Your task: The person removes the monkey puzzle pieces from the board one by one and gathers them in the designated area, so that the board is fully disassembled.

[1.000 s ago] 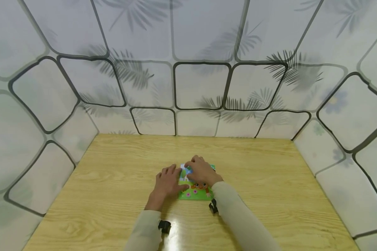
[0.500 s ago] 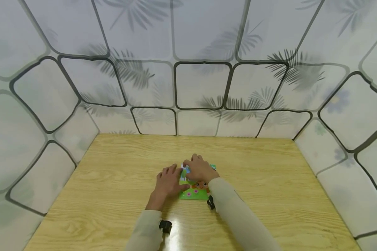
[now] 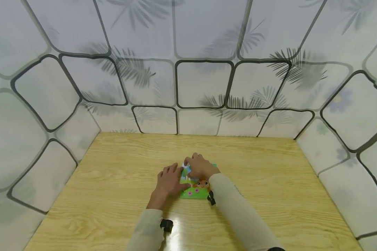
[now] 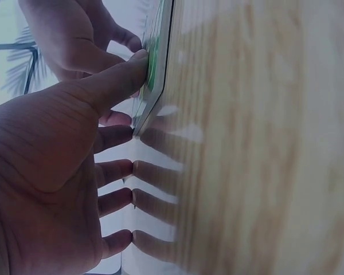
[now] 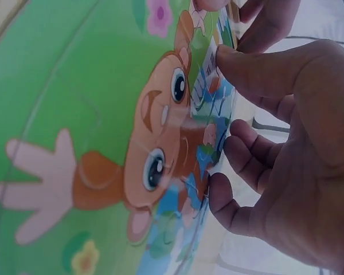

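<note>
"Where do we find the puzzle (image 3: 194, 190), and which way does it point?"

"We see it flat on the wooden surface (image 3: 113, 177), between the forearms. Its top points away from the person: the monkey's face (image 5: 160, 126) has its eyes farther off than its mouth, and the pink flowers (image 3: 190, 193) sit by the near edge. That edge runs straight from left to right."

"And its long axis?"

"We can't tell. The right hand (image 3: 201, 167) and its sleeve (image 3: 238, 209) hide too much of the far and right edges for us to say which side is longer."

"Do we have any container?"

"Only the puzzle comes close. From the right wrist we notice a curved line marking off a green rim (image 5: 40, 63), with faint seams across the picture inside it."

"How are the hands?"

"The left hand (image 3: 168, 181) is spread, its thumb (image 4: 123, 77) resting on the puzzle and its fingertips touching the surface beside the left edge. The right hand bends its fingers over the far part, tips down, with the thumb touching the picture beside a white patch (image 5: 206, 74). Whether it pinches a piece, we can't tell."
</note>
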{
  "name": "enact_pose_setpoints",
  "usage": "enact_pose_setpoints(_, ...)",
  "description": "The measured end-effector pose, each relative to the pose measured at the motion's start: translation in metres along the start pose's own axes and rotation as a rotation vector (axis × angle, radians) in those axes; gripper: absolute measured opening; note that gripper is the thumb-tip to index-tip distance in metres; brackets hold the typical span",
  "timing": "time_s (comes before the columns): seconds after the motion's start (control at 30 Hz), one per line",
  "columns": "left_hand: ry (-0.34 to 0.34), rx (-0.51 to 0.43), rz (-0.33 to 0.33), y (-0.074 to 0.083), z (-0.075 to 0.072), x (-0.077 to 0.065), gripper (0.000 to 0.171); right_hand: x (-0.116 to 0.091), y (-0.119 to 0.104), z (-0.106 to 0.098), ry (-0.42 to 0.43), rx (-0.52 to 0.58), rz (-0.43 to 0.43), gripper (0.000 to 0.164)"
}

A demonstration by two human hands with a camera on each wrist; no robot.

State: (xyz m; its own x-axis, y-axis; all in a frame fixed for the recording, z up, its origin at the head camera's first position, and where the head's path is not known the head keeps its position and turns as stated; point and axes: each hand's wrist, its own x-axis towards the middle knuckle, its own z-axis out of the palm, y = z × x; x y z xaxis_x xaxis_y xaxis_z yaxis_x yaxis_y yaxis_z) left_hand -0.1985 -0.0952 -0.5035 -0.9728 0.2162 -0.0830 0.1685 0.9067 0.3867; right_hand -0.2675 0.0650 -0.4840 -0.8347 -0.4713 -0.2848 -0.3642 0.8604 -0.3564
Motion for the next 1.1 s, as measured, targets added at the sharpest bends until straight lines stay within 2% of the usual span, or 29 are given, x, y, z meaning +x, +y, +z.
enact_pose_setpoints(0.2, -0.012, -0.002, -0.01, 0.0002, -0.0005, 0.0009, 0.078, 0.0031, 0.0009, 0.0001, -0.017, 0.03, 0.012, 0.032)
enact_pose_setpoints(0.43, -0.013, -0.001, -0.017, 0.0003, -0.0001, 0.0005, 0.078, 0.0034, 0.0006, -0.0011, -0.016, 0.006, -0.023, 0.04)
enact_pose_setpoints(0.77, -0.003, 0.001, -0.009, -0.0011, 0.0025, 0.0012, 0.078, 0.0051, -0.0016, -0.0054, -0.034, -0.05, -0.026, 0.04)
enact_pose_setpoints(1.1, 0.001, -0.014, -0.01, 0.0002, 0.0014, 0.0002, 0.077, 0.0074, -0.0021, -0.0049, -0.049, -0.011, -0.031, 0.039)
